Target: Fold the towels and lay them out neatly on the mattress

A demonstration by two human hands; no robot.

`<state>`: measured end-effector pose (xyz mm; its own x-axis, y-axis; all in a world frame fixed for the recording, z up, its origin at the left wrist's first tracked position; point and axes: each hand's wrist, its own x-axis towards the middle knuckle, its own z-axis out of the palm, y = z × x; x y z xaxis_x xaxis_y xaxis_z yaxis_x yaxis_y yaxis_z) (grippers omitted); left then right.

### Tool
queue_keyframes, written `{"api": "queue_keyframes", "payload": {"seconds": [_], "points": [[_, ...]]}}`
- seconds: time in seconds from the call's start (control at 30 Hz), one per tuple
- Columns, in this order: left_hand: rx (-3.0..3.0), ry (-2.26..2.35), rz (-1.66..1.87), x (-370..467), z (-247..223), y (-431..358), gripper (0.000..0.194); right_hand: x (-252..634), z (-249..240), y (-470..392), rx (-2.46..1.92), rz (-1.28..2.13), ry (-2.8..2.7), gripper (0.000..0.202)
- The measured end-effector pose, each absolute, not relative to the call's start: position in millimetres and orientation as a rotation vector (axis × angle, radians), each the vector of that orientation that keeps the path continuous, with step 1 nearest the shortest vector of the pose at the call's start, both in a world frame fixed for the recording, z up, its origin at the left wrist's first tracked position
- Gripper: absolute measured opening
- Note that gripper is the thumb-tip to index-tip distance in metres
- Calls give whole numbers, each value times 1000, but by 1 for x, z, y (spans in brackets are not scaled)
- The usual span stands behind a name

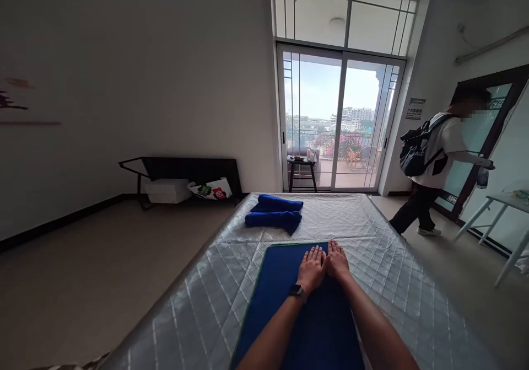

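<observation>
A dark blue cloth (273,293) with a green edge lies spread flat on the silver quilted mattress (198,298). My left hand (313,267), with a dark watch on its wrist, rests palm down near the cloth's far edge, fingers stretched out. Right beside it, my right hand (338,259) lies flat at the cloth's far right corner, its fingers pointing away from me. The thumbs are close together. Beyond the cloth, to the left, two bright blue folded cloths (273,219) lie on the mattress.
A person (440,144) with a black backpack walks at the right, holding a bottle. Near them stands a pale table (508,200). By the left wall, a black bench-like frame (190,169) has a white box (167,191) beneath. Sliding glass doors (343,122) stand behind a dark stool (301,163).
</observation>
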<state>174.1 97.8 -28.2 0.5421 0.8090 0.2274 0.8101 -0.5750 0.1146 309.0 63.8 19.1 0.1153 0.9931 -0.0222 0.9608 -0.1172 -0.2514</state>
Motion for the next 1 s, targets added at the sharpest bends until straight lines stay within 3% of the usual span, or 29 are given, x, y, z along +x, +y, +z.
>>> {"api": "queue_keyframes", "payload": {"seconds": [0.37,1.0], "points": [[-2364,-2074,-297,56,-15,68,78,306,31,63,-2262,316,-1937,68],[-2388,-2072,-300,60,-6,71,83,300,24,11,-2232,269,-1978,67]]}}
